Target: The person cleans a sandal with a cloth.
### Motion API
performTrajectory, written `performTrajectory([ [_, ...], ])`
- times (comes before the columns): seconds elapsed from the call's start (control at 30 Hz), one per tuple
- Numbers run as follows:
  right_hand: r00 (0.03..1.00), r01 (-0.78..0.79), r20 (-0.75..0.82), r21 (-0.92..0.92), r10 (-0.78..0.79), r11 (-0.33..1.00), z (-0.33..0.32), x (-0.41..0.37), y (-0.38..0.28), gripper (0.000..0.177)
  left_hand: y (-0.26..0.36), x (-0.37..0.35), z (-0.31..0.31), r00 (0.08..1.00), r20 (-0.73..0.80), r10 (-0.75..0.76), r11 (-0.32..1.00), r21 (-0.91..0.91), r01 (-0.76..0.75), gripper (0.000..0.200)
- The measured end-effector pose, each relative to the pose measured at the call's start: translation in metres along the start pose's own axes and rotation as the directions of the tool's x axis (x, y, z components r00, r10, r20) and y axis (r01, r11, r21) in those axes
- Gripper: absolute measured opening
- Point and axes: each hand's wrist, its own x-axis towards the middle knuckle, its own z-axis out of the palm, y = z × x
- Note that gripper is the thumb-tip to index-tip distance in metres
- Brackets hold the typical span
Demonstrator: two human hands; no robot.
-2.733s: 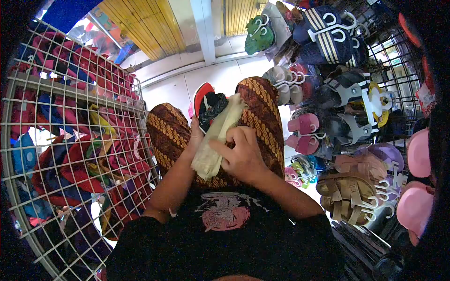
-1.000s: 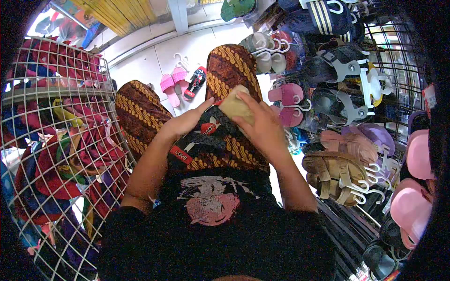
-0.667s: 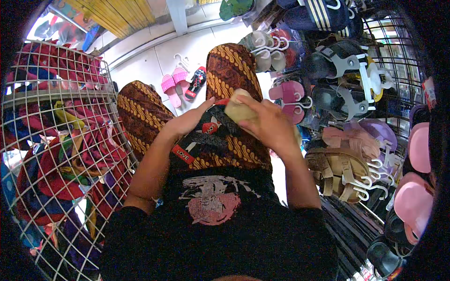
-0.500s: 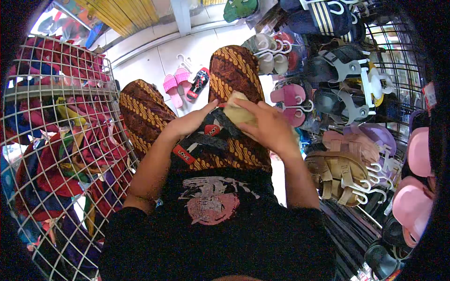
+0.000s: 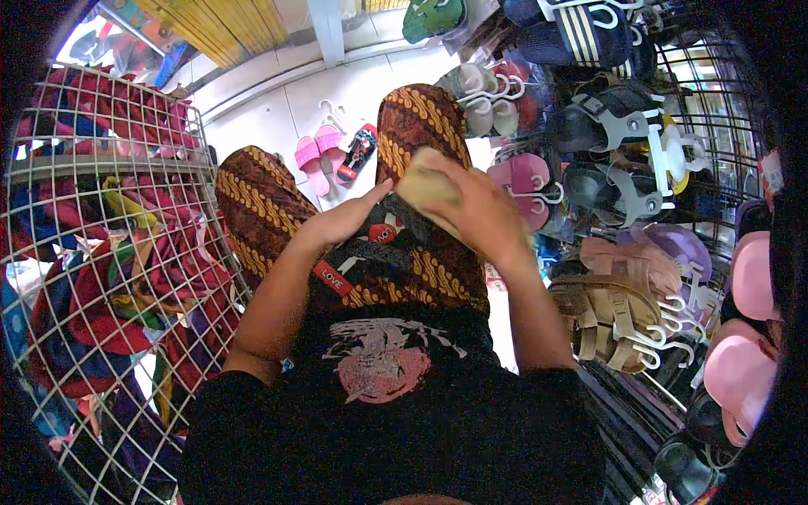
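A black sandal (image 5: pixel 383 255) with red "LOVE" patches lies across my lap, over the brown patterned trousers. My left hand (image 5: pixel 347 220) grips the sandal along its far left side, with most of its fingers hidden. A pale yellow cloth (image 5: pixel 427 187) is bunched in my right hand (image 5: pixel 481 215), which presses it on the far end of the sandal. That end is covered by the cloth and hand. The right hand is slightly blurred.
On the tiled floor ahead lie pink slippers (image 5: pixel 318 160) and a black-and-red sandal (image 5: pixel 357 155). A wire-mesh basket (image 5: pixel 126 252) full of colourful cloth items stands at left. On the right, a rack holds hanging footwear, including tan sandals (image 5: pixel 606 316) and pink ones (image 5: pixel 741 362).
The right hand and cloth have shifted slightly left on the sandal's far end, and the hand has turned so its back shows more. The left hand and sandal stay nearly in place.
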Motion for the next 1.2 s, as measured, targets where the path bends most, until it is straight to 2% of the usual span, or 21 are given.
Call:
performTrajectory([
  [0.07,0.998,-0.037,-0.047,-0.003,0.037,0.999,0.013,0.000,-0.001,0.064,-0.034,0.029,-0.014,0.991,0.095,0.090,0.981,-0.178,-0.072,0.054],
  [0.1,0.996,-0.049,-0.074,-0.003,0.049,0.999,0.015,0.002,-0.001,0.065,-0.029,0.026,-0.011,0.993,0.086,0.081,0.986,-0.155,-0.067,0.055],
  [0.13,0.997,-0.067,0.022,-0.047,0.068,0.997,0.013,0.000,0.002,0.064,-0.025,0.022,-0.008,0.995,0.076,0.068,0.990,-0.132,-0.058,0.055],
  [0.23,0.987,-0.022,0.159,0.167,-0.005,0.986,-0.003,-0.006,0.022,0.063,-0.001,-0.001,-0.001,1.000,0.025,-0.001,1.000,-0.003,0.001,0.055],
  [0.27,0.993,-0.041,0.117,0.111,0.028,0.993,-0.009,-0.009,0.020,0.063,-0.007,0.006,-0.003,0.999,0.024,0.031,1.000,0.002,-0.031,0.055],
  [0.37,0.988,-0.046,-0.139,0.188,0.073,0.981,0.026,-0.010,0.014,0.064,-0.026,0.019,-0.006,0.997,0.053,0.052,0.998,-0.032,-0.051,0.056],
  [0.4,0.988,-0.151,-0.034,-0.022,0.150,0.988,0.026,-0.019,0.002,0.063,-0.021,0.015,-0.005,0.997,0.058,0.043,0.998,-0.040,-0.040,0.056],
  [0.5,0.999,-0.037,-0.021,0.163,0.041,0.986,0.014,-0.017,0.014,0.062,-0.011,0.006,-0.002,0.998,0.057,0.012,0.999,-0.045,-0.009,0.056],
  [0.53,0.993,-0.044,-0.096,0.194,0.063,0.980,0.011,-0.013,0.013,0.061,-0.014,0.007,-0.002,0.998,0.054,0.008,0.999,-0.041,-0.006,0.055],
  [0.63,0.987,-0.041,-0.149,0.079,0.053,0.996,0.031,-0.017,0.011,0.062,-0.025,0.018,-0.008,0.994,0.113,-0.006,0.992,-0.124,0.020,0.053],
  [0.67,0.989,-0.102,-0.102,0.021,0.104,0.995,0.032,-0.023,0.006,0.063,-0.029,0.020,-0.008,0.997,0.073,0.028,0.996,-0.091,-0.021,0.054],
  [0.73,0.981,-0.117,-0.138,0.157,0.139,0.981,0.024,-0.017,0.010,0.064,-0.025,0.012,-0.004,0.995,-0.003,0.100,0.995,-0.022,-0.100,0.055],
  [0.77,0.976,-0.121,-0.151,0.222,0.157,0.967,0.023,-0.016,0.012,0.064,-0.024,0.011,-0.004,0.996,0.013,0.087,0.996,-0.024,-0.086,0.056],
  [0.87,0.983,-0.062,-0.167,0.089,0.077,0.994,0.041,-0.024,0.016,0.065,-0.017,0.006,-0.004,0.998,0.046,0.043,0.998,-0.052,-0.040,0.057],
  [0.93,0.974,-0.019,-0.221,0.106,0.042,0.994,0.038,-0.024,0.017,0.065,-0.009,-0.001,-0.001,0.998,0.059,-0.001,0.996,-0.092,0.006,0.056],
  [0.97,0.968,0.001,-0.249,0.112,0.027,0.994,0.036,-0.024,0.018,0.065,-0.006,-0.002,-0.001,0.999,0.050,0.009,0.999,-0.036,-0.007,0.056],
  [1.0,0.956,-0.111,-0.261,0.104,0.134,0.988,0.036,-0.022,0.020,0.066,-0.004,-0.003,-0.002,0.999,0.041,0.019,1.000,0.017,-0.020,0.056],
  [1.1,0.974,-0.173,-0.175,-0.138,0.148,0.975,0.035,-0.035,0.004,0.068,-0.011,0.003,-0.003,0.997,0.022,0.080,0.992,0.101,-0.081,0.058],
  [1.2,0.952,-0.109,-0.297,-0.079,0.081,0.991,0.036,-0.037,0.011,0.072,-0.014,0.004,-0.002,0.997,-0.009,0.076,0.993,0.095,-0.075,0.059],
])
